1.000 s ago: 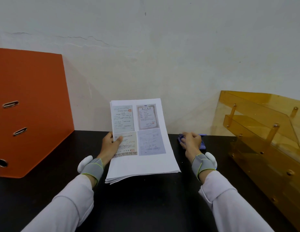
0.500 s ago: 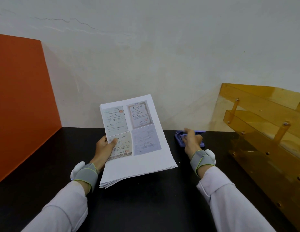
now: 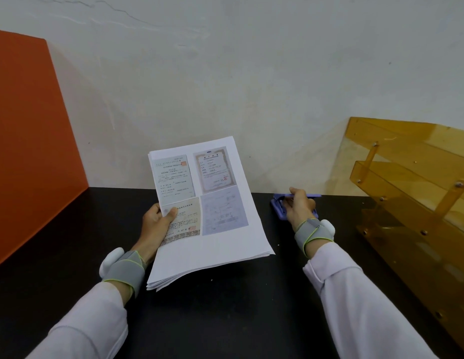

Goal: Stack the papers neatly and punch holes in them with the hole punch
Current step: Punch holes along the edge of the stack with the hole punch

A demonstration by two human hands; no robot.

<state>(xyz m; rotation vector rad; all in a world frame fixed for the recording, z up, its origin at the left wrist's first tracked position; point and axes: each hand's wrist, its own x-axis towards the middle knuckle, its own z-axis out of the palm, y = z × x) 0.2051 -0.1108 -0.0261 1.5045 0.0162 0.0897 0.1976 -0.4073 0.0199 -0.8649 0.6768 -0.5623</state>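
Note:
A stack of white papers (image 3: pixel 212 244) with printed documents on the top sheet is held above the black table, tilted, its far end raised toward the wall. My left hand (image 3: pixel 155 226) grips its left edge, thumb on top. A small purple hole punch (image 3: pixel 280 203) sits on the table near the wall, right of the papers. My right hand (image 3: pixel 299 207) rests on it with fingers curled around it, hiding most of its body. The sheets' near edges are slightly fanned.
An orange binder (image 3: pixel 31 151) stands at the left against the wall. An amber transparent tray rack (image 3: pixel 407 203) occupies the right side. The black table (image 3: pixel 212 320) stretches toward me between my sleeves.
The view has shifted right, so the orange binder slid left. The papers tilted a little more to the left in my left hand. My right hand stays on the hole punch.

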